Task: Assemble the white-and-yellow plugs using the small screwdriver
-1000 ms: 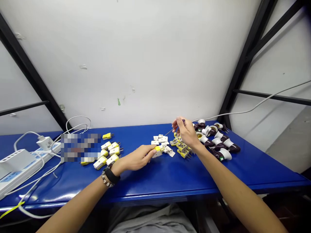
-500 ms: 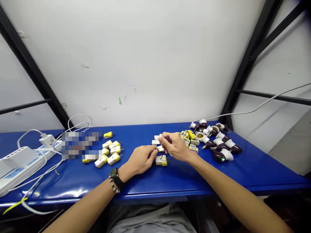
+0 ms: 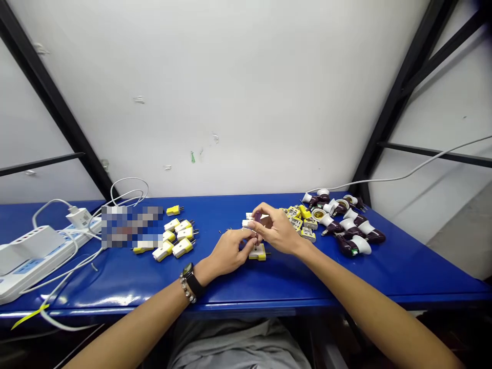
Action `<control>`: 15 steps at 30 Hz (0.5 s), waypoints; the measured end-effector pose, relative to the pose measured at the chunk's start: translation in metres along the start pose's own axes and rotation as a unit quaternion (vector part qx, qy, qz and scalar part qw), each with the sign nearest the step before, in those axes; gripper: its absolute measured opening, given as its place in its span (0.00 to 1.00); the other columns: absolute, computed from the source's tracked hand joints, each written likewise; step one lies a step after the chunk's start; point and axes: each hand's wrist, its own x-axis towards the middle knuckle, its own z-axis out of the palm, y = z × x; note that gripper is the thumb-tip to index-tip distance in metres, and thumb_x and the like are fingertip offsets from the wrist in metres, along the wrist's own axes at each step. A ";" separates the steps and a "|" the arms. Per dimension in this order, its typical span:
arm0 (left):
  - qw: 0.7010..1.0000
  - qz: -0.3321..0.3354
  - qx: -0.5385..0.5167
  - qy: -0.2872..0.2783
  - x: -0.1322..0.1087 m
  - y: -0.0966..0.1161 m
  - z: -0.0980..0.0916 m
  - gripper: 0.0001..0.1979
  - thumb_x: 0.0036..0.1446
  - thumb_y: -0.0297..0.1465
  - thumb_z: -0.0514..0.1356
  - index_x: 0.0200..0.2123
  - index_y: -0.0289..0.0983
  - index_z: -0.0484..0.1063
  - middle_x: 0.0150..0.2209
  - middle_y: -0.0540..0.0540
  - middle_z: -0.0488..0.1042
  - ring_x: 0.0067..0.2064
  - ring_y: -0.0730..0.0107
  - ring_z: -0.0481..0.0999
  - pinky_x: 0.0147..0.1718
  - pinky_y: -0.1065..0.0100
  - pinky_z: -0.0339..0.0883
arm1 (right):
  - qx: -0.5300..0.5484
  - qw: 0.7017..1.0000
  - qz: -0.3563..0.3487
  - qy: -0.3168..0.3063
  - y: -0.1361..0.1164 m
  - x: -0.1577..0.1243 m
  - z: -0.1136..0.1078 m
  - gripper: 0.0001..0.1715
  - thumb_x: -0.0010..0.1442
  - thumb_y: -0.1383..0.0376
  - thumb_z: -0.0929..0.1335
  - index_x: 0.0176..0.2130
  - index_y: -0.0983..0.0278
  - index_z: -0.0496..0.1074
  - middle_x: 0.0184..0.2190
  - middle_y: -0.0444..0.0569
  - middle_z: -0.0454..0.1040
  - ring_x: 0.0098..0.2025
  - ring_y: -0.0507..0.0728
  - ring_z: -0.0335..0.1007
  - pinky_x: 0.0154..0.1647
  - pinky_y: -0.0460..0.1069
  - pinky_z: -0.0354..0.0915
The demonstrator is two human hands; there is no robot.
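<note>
My right hand (image 3: 280, 230) is closed round the dark purple handle of a screwdriver (image 3: 257, 217), which points down. Beneath it a white and yellow plug (image 3: 258, 254) lies flat on the blue table, its pins to the right. My left hand (image 3: 230, 251) is bent in from the left, its thumb and index finger curled in beside the screwdriver's lower end. Whatever those fingertips pinch is too small to make out. White plug parts (image 3: 246, 223) lie just behind the hands, partly hidden.
Several white and yellow plugs (image 3: 183, 247) are grouped at left. On the right are open yellow socket pieces (image 3: 308, 234) and a heap of dark purple and white lamp holders (image 3: 351, 246). A white power strip (image 3: 46, 261) with cables occupies the far left. Black frame posts (image 3: 388, 113) flank the table.
My left fingers have moved right, to the screwdriver's lower end. The right hand has turned its grip on the handle, which now stands more upright. The view has shifted slightly.
</note>
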 end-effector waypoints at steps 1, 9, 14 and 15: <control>1.000 -0.003 0.002 -0.003 0.000 0.001 0.000 0.12 0.67 0.32 0.53 0.35 0.38 0.76 0.33 0.48 0.81 0.32 0.69 0.77 0.36 0.69 0.66 | 0.017 1.000 0.000 0.015 0.000 0.000 -0.001 0.17 0.60 0.50 0.71 0.36 0.62 0.70 0.22 0.42 0.74 0.22 0.53 0.71 0.24 0.47 0.65; 0.996 -0.009 -0.079 -0.028 -0.002 0.001 -0.001 0.10 0.67 0.31 0.53 0.38 0.38 0.73 0.36 0.47 0.81 0.37 0.69 0.80 0.42 0.69 0.72 | -0.005 0.997 -0.047 0.055 -0.006 0.002 -0.008 0.15 0.63 0.57 0.69 0.32 0.64 0.78 0.25 0.48 0.78 0.23 0.53 0.72 0.25 0.47 0.69; 0.993 -0.008 -0.113 -0.026 -0.004 -0.003 0.000 0.07 0.65 0.30 0.54 0.39 0.38 0.71 0.38 0.46 0.80 0.40 0.67 0.80 0.44 0.67 0.75 | 0.083 0.996 0.006 -0.036 -0.016 0.003 -0.015 0.16 0.62 0.56 0.68 0.37 0.65 0.80 0.33 0.50 0.82 0.23 0.51 0.71 0.25 0.46 0.69; 0.994 -0.005 -0.103 -0.023 -0.004 -0.003 0.001 0.06 0.65 0.30 0.54 0.38 0.38 0.71 0.37 0.46 0.80 0.39 0.67 0.80 0.44 0.67 0.74 | 0.094 0.994 0.011 -0.053 -0.017 0.003 -0.016 0.16 0.62 0.56 0.68 0.38 0.66 0.80 0.35 0.51 0.82 0.23 0.51 0.71 0.25 0.46 0.70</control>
